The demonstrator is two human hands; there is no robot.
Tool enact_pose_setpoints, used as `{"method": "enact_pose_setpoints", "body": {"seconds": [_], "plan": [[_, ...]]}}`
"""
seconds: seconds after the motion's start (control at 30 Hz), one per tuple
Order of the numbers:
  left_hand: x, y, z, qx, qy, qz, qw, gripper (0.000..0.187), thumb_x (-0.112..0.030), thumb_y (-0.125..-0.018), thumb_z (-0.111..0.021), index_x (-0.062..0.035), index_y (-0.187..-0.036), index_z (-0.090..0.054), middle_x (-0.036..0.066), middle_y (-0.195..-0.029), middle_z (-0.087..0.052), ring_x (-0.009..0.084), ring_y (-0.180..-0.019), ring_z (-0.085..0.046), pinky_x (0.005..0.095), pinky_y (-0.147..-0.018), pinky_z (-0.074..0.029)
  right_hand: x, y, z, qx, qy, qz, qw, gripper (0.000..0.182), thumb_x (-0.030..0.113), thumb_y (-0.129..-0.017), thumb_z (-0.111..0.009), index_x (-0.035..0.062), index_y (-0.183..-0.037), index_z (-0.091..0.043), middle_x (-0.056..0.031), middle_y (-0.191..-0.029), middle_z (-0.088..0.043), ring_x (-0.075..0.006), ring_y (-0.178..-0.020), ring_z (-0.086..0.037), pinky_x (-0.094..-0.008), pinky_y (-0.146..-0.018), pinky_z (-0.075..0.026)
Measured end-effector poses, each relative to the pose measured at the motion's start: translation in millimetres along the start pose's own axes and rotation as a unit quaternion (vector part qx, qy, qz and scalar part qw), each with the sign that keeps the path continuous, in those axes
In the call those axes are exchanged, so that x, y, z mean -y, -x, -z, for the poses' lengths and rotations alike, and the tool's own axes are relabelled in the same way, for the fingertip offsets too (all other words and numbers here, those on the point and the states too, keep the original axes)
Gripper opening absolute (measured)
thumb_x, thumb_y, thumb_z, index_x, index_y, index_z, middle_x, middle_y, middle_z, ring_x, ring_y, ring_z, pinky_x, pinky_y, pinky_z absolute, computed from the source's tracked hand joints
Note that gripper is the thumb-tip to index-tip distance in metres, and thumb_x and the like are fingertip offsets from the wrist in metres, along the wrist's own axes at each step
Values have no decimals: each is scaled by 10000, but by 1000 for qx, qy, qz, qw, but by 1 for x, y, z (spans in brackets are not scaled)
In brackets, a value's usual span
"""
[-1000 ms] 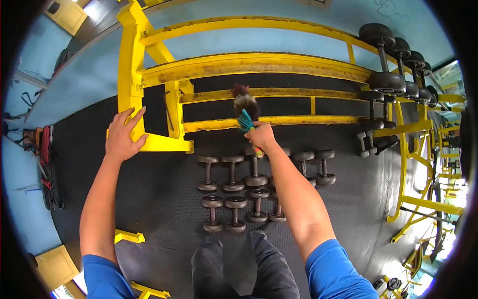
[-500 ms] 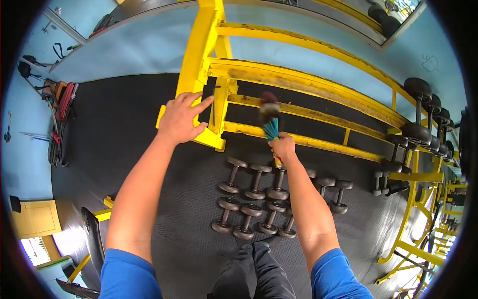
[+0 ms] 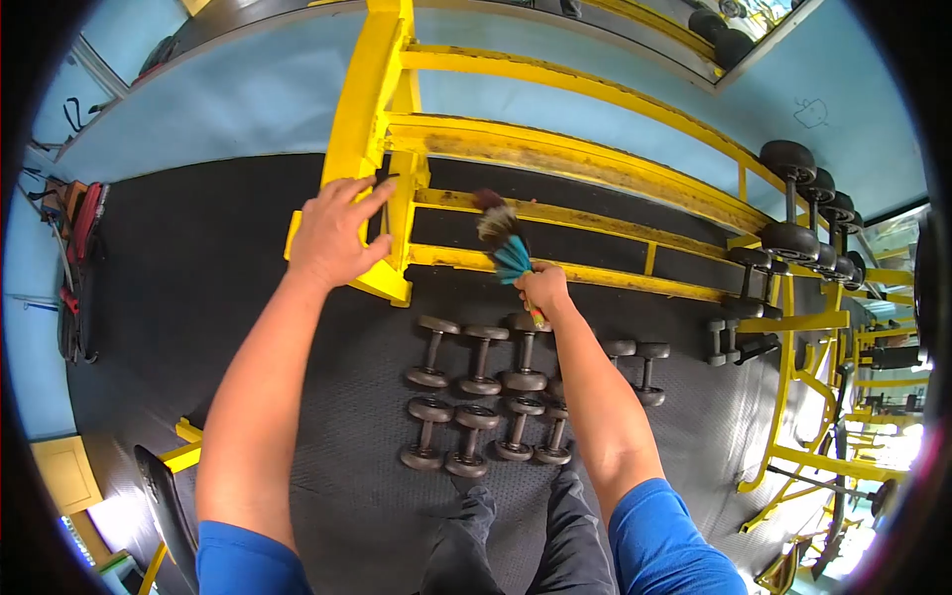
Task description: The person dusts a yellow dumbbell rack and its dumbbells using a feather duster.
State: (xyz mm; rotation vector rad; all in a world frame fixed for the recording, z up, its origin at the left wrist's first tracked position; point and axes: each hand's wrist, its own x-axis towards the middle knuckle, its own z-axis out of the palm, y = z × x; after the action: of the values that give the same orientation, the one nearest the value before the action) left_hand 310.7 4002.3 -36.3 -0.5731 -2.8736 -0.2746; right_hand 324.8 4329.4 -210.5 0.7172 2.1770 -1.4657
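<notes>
My right hand point(image 3: 542, 288) grips the handle of a feather duster point(image 3: 501, 238), whose dark and teal feathers touch the lower rails of a yellow dumbbell rack point(image 3: 555, 159). My left hand point(image 3: 332, 233) rests flat, fingers spread, on the rack's yellow upright post at its left end. Below my hands, two rows of small dark dumbbells point(image 3: 476, 392) lie on the black rubber floor point(image 3: 228, 297).
Larger dumbbells point(image 3: 793, 213) sit on the rack's right end, with more point(image 3: 739, 342) on the floor beneath. Yellow gym frames point(image 3: 803, 416) stand at right. Cables and gear point(image 3: 74, 258) hang on the blue wall at left. My legs point(image 3: 516, 545) are below.
The view has swung slightly. My right hand moved the duster a little left along the lower rails. My left hand stays on the rack's post.
</notes>
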Motion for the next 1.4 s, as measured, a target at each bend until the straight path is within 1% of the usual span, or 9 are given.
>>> {"method": "enact_pose_setpoints", "body": {"seconds": [0.3,0.6,0.73,0.87,0.93,1.13,1.17,1.23,1.4], "plan": [[-95,-6,-18,73,-117,26,990,821,-426,-731,-707,-265,-1474,-396,107,-1526,-360,323,-1412,-322,635,-1125,-172,-48,-13,116,-33,-78,-4,996,172,0,-784,-648,-8,-956,-647,-96,-666,-600,-182,-486,-550,-341,-414,-436],[-324,-132,-88,113,-58,15,992,904,-387,-779,-709,-224,-1538,-245,147,-1558,-286,321,-1442,-267,577,-1134,-230,-122,-71,245,-19,-7,4,1000,312,37,-770,-659,-1,-1079,-658,-100,-643,-600,-192,-497,-574,-355,-428,-465],[-392,-194,-120,137,-67,11,988,976,-374,-766,-726,-219,-1557,-175,180,-1579,-224,341,-1461,-220,578,-1126,-236,-150,-86,304,-193,133,55,971,341,48,-748,-663,18,-1087,-680,-118,-750,-681,-195,-613,-677,-343,-533,-536],[-451,-231,-158,169,-76,15,983,1025,-409,-762,-728,-218,-1567,-123,216,-1596,-145,369,-1486,-140,572,-1156,-187,-170,-104,348,-74,43,24,996,386,50,-743,-688,-14,-1122,-656,-120,-758,-675,-187,-589,-659,-343,-511,-524],[-478,-237,-169,183,-71,3,981,1049,-405,-752,-733,-202,-1569,-107,233,-1600,-105,386,-1489,-108,570,-1165,-166,-163,-99,369,-96,-55,-35,993,334,113,-760,-625,41,-1079,-693,-230,-1011,-698,-368,-999,-672,-417,-869,-527],[-546,-251,-190,101,-54,-84,990,1043,-329,-743,-728,-132,-1563,-115,230,-1598,-93,378,-1488,-113,555,-1183,-129,-163,-83,403,-132,52,-29,989,373,122,-758,-634,-5,-1107,-665,-258,-1045,-683,-397,-1036,-648,-431,-918,-509],[-552,-257,-190,113,-53,-79,989,1054,-324,-740,-722,-134,-1564,-94,237,-1598,-76,397,-1486,-97,555,-1187,-111,-165,-82,402,-135,49,-29,989,373,122,-758,-634,-5,-1107,-665,-258,-1045,-683,-397,-1036,-648,-431,-918,-509],[-562,-264,-197,100,-51,-69,991,1064,-325,-739,-721,-136,-1566,-78,241,-1598,-63,407,-1486,-81,558,-1187,-104,-164,-77,406,9,-112,-28,993,490,-27,-770,-689,-49,-1249,-591,-120,-734,-648,-181,-524,-596,-338,-424,-479],[-579,-266,-201,99,-59,-29,993,1093,-324,-735,-724,-145,-1569,-40,246,-1599,-25,429,-1484,-41,564,-1187,-87,-202,-95,424,-64,-84,-25,994,502,-13,-779,-686,-61,-1266,-573,-129,-736,-649,-191,-534,-603,-344,-441,-489]]}}
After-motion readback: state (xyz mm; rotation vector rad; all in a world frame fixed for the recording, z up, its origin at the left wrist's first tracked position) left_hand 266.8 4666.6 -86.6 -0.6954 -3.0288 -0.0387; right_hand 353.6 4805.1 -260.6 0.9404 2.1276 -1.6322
